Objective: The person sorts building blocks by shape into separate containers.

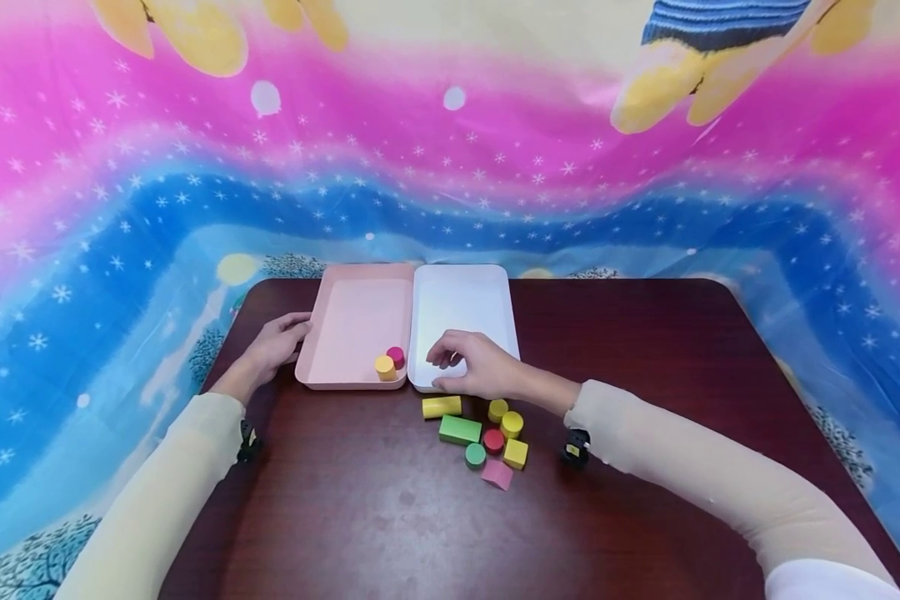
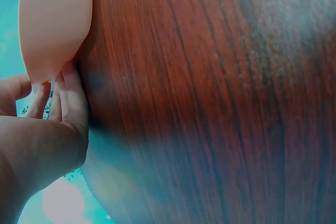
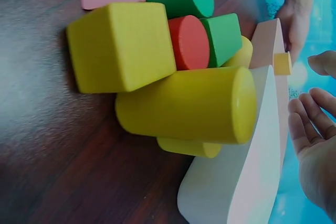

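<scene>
With the red cylinder [image 1: 493, 442] taken as the dial's centre and 12 o'clock set at the far edge of the worktop [image 1: 360, 517], the pink block [image 1: 497, 475] is found nearest, at 6 o'clock. The green cylinder [image 1: 476, 455] is stood at 8 o'clock and the yellow cube [image 1: 516, 454] is placed at 4. Farther off, the green block [image 1: 461, 430] is seen at 10 o'clock, an upright yellow cylinder [image 1: 512, 425] at 2 and a second yellow cylinder [image 1: 498, 410] at 12; a third yellow cylinder [image 1: 442, 407] is laid on its side at 10, just past the green block. Beyond them, the right hand [image 1: 476, 365] is held over the 6 o'clock end of the white tray [image 1: 461, 300], its fingers bent and parted moderately from the thumb, with nothing seen between. The pink tray [image 1: 352, 325] is set just beside the white tray, on its 9 o'clock side. Near the pink tray's 5 o'clock corner, an orange-yellow cylinder [image 1: 386, 368] and a crimson cylinder [image 1: 396, 357] are grouped closely. Its 9 o'clock wall is touched by the left hand [image 1: 273, 343], whose fingers are extended. Everything is backed by a patterned cloth [image 1: 450, 171].
</scene>
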Tool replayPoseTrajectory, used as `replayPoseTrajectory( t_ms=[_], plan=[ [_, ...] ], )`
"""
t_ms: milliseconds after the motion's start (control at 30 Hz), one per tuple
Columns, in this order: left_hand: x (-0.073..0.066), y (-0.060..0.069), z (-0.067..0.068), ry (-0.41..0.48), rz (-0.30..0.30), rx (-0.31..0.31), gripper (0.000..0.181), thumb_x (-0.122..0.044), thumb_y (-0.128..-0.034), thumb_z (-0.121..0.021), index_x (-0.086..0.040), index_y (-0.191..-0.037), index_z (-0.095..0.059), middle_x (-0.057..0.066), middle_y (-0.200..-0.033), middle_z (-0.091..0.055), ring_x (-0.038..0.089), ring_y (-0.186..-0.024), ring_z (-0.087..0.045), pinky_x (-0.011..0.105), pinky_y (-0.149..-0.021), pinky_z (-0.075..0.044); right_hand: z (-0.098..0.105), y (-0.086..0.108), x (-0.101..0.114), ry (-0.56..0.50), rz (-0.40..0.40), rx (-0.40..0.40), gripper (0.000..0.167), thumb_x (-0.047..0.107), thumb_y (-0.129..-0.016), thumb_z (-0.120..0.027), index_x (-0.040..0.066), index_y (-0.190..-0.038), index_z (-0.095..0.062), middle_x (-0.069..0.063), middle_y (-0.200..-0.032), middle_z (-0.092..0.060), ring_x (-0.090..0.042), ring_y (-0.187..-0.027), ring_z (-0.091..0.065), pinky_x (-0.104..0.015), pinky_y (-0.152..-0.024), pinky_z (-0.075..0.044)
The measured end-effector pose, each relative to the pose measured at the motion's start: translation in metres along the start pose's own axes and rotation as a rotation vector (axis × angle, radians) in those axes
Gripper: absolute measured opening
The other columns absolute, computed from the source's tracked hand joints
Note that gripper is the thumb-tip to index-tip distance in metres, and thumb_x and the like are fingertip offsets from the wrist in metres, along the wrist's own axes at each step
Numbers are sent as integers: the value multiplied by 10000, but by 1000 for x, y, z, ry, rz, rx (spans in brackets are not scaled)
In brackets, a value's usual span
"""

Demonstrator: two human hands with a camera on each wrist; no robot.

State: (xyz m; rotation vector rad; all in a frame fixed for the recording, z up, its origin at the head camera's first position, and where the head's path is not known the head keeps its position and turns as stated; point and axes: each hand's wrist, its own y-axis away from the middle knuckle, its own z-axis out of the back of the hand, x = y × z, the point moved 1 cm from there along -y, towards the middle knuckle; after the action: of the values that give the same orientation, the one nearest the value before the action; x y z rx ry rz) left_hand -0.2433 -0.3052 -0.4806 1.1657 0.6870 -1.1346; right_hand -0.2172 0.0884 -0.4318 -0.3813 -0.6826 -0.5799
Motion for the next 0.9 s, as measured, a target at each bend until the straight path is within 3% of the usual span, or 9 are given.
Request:
replayPoseTrajectory(
  t_ms=[400,633,900],
  plan=[
    [2,-2,2,1,-9,4,592,-349,-1161,-425,-116,-1688,-290,227,-1651,-372,392,-1461,-451,555,-1183,-410,-5,22,5,-11,-23,48,342,160,-919,-826,7,-1196,-695,-139,-1128,-696,-232,-1025,-670,-398,-942,-593],
    [2,-3,1,6,-7,6,588,-348,-1160,-432,-123,-1686,-298,217,-1652,-375,386,-1459,-453,553,-1184,-410,-10,36,4,52,17,72,315,168,-911,-836,25,-1161,-709,-88,-1102,-695,-235,-999,-663,-351,-923,-582],
    [1,-1,1,7,-7,10,597,-352,-1159,-433,-118,-1688,-289,225,-1647,-377,391,-1457,-455,558,-1178,-417,-15,49,2,78,-11,127,320,191,-926,-835,55,-1180,-695,-65,-1128,-682,-213,-1017,-663,-326,-923,-585]
  ],
)
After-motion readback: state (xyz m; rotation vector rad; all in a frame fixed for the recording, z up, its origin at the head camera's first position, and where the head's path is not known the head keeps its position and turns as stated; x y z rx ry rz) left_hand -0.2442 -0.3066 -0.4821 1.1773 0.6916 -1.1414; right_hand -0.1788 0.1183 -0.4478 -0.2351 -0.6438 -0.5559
